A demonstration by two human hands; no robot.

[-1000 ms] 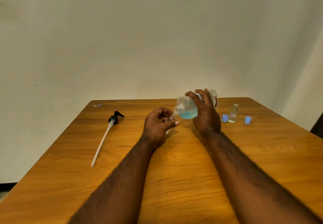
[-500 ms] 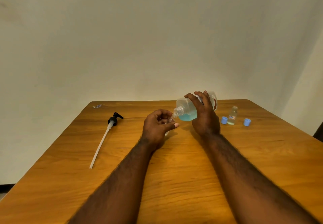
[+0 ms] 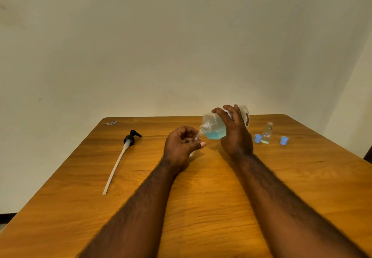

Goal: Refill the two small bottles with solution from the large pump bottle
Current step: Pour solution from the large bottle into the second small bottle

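Large bottle (image 3: 213, 126), part full of blue liquid and tipped neck-down to the left, gripped by the right hand (image 3: 235, 135) at table centre. Its open mouth meets a small bottle (image 3: 195, 138) held in the curled fingers of the left hand (image 3: 181, 147); this bottle is mostly hidden. To the right stands a second small bottle (image 3: 267, 134) between two blue caps (image 3: 257, 138) (image 3: 283, 140). The pump (image 3: 120, 160) lies far left on the table (image 3: 201, 197).

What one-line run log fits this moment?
right hand: grips tilted large bottle | left hand: holds small bottle at its mouth | second small bottle: upright, uncapped
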